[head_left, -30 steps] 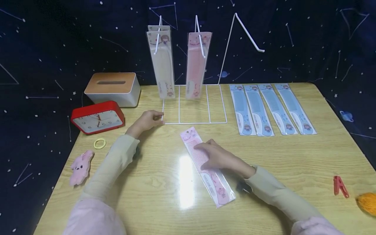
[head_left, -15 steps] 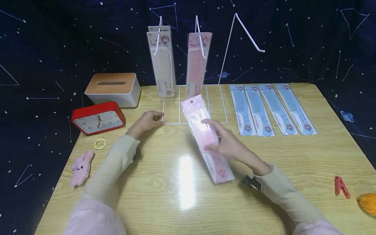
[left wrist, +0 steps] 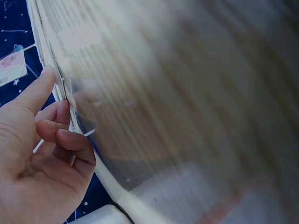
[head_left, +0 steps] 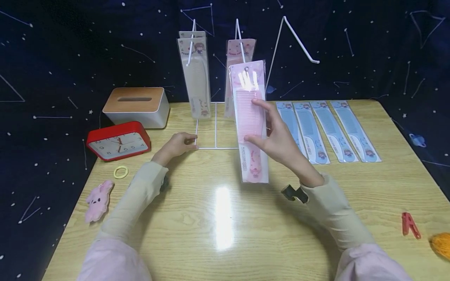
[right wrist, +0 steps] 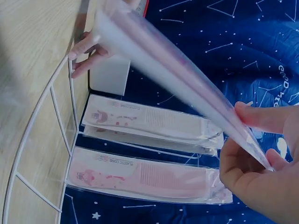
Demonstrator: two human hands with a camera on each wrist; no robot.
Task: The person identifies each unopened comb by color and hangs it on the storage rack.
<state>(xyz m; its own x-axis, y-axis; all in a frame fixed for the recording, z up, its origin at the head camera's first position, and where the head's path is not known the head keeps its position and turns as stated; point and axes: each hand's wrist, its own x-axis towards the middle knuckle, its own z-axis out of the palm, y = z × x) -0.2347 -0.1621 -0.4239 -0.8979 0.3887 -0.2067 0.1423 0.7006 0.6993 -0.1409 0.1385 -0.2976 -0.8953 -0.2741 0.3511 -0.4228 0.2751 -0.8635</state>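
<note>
My right hand (head_left: 272, 134) pinches a pink comb in a clear packet (head_left: 249, 113) and holds it upright above the table, just in front of the white wire rack (head_left: 215, 125). In the right wrist view the pink packet (right wrist: 163, 65) slants up from my right hand (right wrist: 261, 172). My left hand (head_left: 181, 142) grips the rack's front left corner; in the left wrist view the fingers (left wrist: 65, 135) curl round the wire. Cream combs (head_left: 195, 74) hang on the rack's left hook and a pink comb (head_left: 242, 48) on the middle one. The right hook (head_left: 302, 43) is bare.
Several blue packeted combs (head_left: 327, 130) lie side by side right of the rack. A tissue box (head_left: 135, 105), red clock (head_left: 117, 140), yellow hair band (head_left: 120, 171) and pink plush (head_left: 97, 199) sit at the left. A red clothespin (head_left: 409, 225) lies near the right edge.
My right hand has lifted the pink comb packet off the table and raised it upright toward the rack. The left hand has stayed on the rack's corner.
</note>
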